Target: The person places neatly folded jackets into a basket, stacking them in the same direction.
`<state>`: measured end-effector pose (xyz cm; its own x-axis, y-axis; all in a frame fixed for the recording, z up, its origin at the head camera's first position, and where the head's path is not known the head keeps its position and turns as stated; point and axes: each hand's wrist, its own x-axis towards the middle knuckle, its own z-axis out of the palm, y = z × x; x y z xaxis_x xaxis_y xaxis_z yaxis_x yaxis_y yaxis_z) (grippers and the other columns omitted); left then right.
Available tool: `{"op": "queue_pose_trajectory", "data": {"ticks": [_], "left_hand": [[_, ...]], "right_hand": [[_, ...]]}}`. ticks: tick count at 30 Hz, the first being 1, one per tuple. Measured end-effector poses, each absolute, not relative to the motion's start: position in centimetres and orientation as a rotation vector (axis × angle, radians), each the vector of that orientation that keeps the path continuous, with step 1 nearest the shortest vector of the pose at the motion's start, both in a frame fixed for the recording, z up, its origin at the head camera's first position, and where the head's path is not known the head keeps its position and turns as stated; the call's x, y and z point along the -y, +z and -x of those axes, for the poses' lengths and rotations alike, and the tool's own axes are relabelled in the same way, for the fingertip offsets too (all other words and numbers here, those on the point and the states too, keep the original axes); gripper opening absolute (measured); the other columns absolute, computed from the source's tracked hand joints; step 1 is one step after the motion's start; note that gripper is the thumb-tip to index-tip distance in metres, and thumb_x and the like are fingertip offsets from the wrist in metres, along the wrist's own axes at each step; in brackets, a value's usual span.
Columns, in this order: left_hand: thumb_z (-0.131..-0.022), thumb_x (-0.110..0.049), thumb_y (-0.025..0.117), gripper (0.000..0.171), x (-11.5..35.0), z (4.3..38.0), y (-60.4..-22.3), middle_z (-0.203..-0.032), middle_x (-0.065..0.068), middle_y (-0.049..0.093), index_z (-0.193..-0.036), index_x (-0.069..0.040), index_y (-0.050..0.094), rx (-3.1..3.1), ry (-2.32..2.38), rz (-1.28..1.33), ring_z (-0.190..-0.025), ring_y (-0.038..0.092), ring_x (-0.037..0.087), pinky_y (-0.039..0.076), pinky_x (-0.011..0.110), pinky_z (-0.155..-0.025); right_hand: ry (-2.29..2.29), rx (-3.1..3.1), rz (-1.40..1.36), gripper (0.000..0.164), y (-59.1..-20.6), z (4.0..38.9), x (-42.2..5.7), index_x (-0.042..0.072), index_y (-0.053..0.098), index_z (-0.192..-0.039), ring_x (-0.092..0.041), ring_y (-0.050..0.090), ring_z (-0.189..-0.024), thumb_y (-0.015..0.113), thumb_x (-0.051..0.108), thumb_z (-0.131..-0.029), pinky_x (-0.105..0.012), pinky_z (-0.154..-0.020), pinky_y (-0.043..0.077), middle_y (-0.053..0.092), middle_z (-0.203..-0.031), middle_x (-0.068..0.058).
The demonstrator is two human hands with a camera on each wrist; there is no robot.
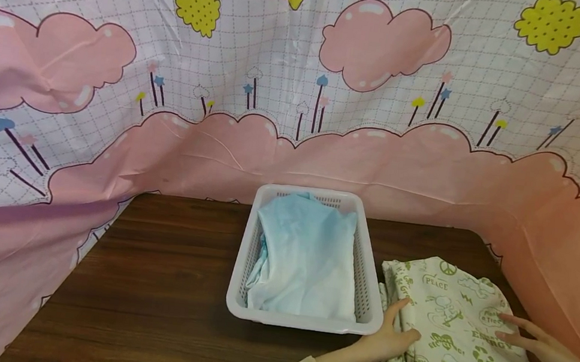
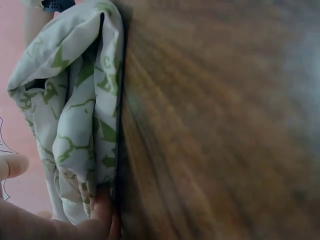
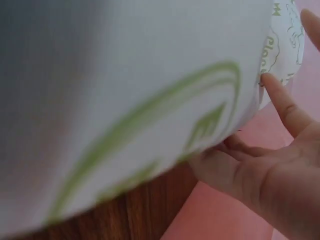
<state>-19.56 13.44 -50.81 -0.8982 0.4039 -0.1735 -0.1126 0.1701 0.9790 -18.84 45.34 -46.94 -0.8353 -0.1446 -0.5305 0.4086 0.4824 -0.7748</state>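
A thick folded cloth (image 1: 466, 341), off-white with green prints and lettering, lies on the right side of the table. My left hand (image 1: 387, 338) is at its left side, fingers spread. In the left wrist view, lower fingertips (image 2: 102, 207) reach the bottom layers of the rolled folds, while another digit stands apart above. My right hand (image 1: 554, 352) is at the cloth's right side with fingers stretched toward its top. Seen from the right wrist, one fingertip (image 3: 267, 80) touches the cloth's edge, and other fingers are partly hidden behind it.
Left of the cloth stands a white plastic basket (image 1: 236, 283) holding a folded light-blue and white cloth (image 1: 307, 261). The dark wooden table (image 1: 157, 285) extends to the left. A patterned pink and white curtain (image 1: 206, 158) hangs behind and along both sides.
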Motion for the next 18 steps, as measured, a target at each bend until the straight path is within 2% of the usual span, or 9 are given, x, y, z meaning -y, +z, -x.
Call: {"op": "queue_pose_trajectory", "data": {"ticks": [4, 7, 9, 12, 14, 15, 18], "left_hand": [[-0.088, -0.023, 0.067, 0.060, -13.4, 19.8, -50.7, -0.151, 0.004, 0.037, -0.142, -0.037, 0.045, -2.053, 1.794, -0.271, -0.140, 0.034, 0.027, 0.038, 0.048, -0.104], [-0.090, -0.023, 0.067, 0.061, -13.5, 19.9, -50.7, -0.151, 0.003, 0.034, -0.145, -0.035, 0.042, -2.020, 1.776, -0.288, -0.141, 0.032, 0.030, 0.038, 0.050, -0.103], [-0.091, -0.023, 0.066, 0.062, -13.6, 20.0, -50.7, -0.151, 0.002, 0.033, -0.146, -0.033, 0.040, -1.997, 1.768, -0.304, -0.141, 0.031, 0.030, 0.038, 0.050, -0.103], [-0.091, -0.020, 0.066, 0.063, -13.8, 20.3, -50.9, -0.151, 0.001, 0.032, -0.147, -0.030, 0.039, -1.958, 1.770, -0.327, -0.142, 0.029, 0.029, 0.037, 0.048, -0.104], [-0.090, -0.019, 0.066, 0.064, -13.9, 20.4, -50.9, -0.151, 0.001, 0.031, -0.147, -0.029, 0.039, -1.928, 1.760, -0.337, -0.142, 0.029, 0.028, 0.037, 0.048, -0.104], [-0.090, -0.018, 0.066, 0.064, -13.9, 20.5, -50.9, -0.151, 0.001, 0.031, -0.147, -0.029, 0.039, -1.909, 1.759, -0.340, -0.142, 0.028, 0.029, 0.037, 0.048, -0.105], [-0.089, -0.017, 0.066, 0.064, -13.9, 20.5, -51.0, -0.153, 0.002, 0.028, -0.145, -0.031, 0.039, -1.877, 1.737, -0.324, -0.143, 0.025, 0.030, 0.037, 0.050, -0.104]], "right_hand": [[-1.351, -2.161, -0.182, 0.079, -47.3, 19.2, -45.6, 0.003, -0.008, -0.156, -0.067, -0.020, -0.128, 0.046, 0.032, -0.104, -0.073, -0.084, 0.035, -0.036, -0.147, -0.032], [-1.364, -2.127, -0.146, 0.075, -47.6, 19.5, -45.9, 0.015, -0.004, -0.158, -0.065, -0.022, -0.129, 0.045, 0.029, -0.105, -0.074, -0.086, 0.034, -0.040, -0.147, -0.027], [-1.388, -2.098, -0.117, 0.070, -47.8, 19.5, -46.2, 0.027, 0.000, -0.158, -0.063, -0.024, -0.130, 0.045, 0.025, -0.105, -0.077, -0.089, 0.029, -0.042, -0.147, -0.024], [-1.430, -2.085, -0.055, 0.069, -48.3, 19.5, -46.5, 0.035, 0.004, -0.157, -0.059, -0.030, -0.130, 0.046, 0.019, -0.104, -0.081, -0.093, 0.015, -0.042, -0.148, -0.023], [-1.447, -2.091, -0.022, 0.072, -48.6, 19.6, -46.6, 0.032, 0.002, -0.158, -0.056, -0.033, -0.131, 0.047, 0.016, -0.103, -0.081, -0.095, 0.006, -0.040, -0.149, -0.023], [-1.446, -2.103, -0.007, 0.074, -48.7, 19.6, -46.6, 0.028, 0.001, -0.159, -0.056, -0.031, -0.132, 0.048, 0.015, -0.103, -0.080, -0.096, 0.006, -0.039, -0.150, -0.024], [-1.429, -2.144, 0.024, 0.078, -48.9, 19.6, -46.6, 0.022, -0.001, -0.159, -0.057, -0.025, -0.134, 0.051, 0.014, -0.102, -0.079, -0.096, 0.013, -0.036, -0.151, -0.025]]}}
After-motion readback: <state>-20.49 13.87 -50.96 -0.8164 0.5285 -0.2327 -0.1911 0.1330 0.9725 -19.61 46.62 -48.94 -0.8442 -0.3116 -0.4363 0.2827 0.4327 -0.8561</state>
